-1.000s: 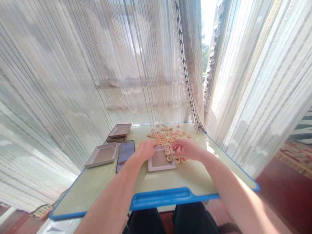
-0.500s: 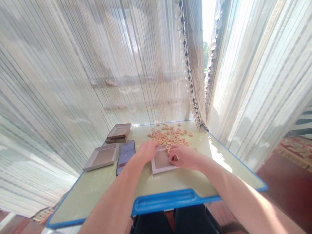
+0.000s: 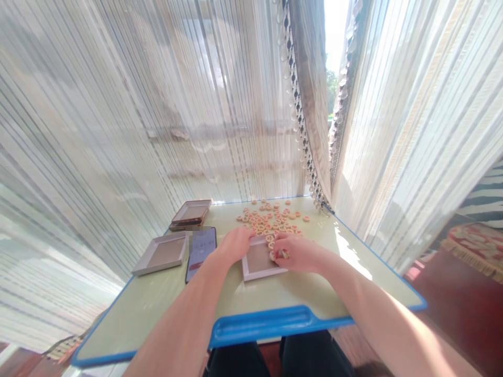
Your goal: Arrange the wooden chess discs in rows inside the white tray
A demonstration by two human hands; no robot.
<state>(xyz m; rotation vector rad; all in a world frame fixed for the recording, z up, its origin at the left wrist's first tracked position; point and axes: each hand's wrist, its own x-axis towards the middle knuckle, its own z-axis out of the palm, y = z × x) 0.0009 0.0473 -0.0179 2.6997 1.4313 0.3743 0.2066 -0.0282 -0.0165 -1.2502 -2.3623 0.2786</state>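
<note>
A shallow box (image 3: 264, 274) with pale walls and a brown floor sits on the table before me. My left hand (image 3: 237, 244) grips its far left corner, fingers bent over the rim. At the box's right side my right hand (image 3: 291, 252) curls its fingertips down over a round wooden game piece (image 3: 284, 254), partly hidden by the fingers. Beside those fingertips, a short row of game pieces (image 3: 270, 239) runs along the inside of the box. Beyond the box, several more loose game pieces (image 3: 271, 220), cream with red marks, lie scattered.
Left of the box lies a phone (image 3: 201, 253) showing a timer. A second shallow box (image 3: 164, 254) and a stack of boxes (image 3: 192, 211) stand farther left. The blue-edged table (image 3: 173, 319) has a moulded trough (image 3: 263, 323) in front; string curtains (image 3: 236, 104) hang behind.
The right fingers have shifted slightly, and more of the row of pieces inside the box shows beside them. My left hand stays on the box corner. The view has moved a little.
</note>
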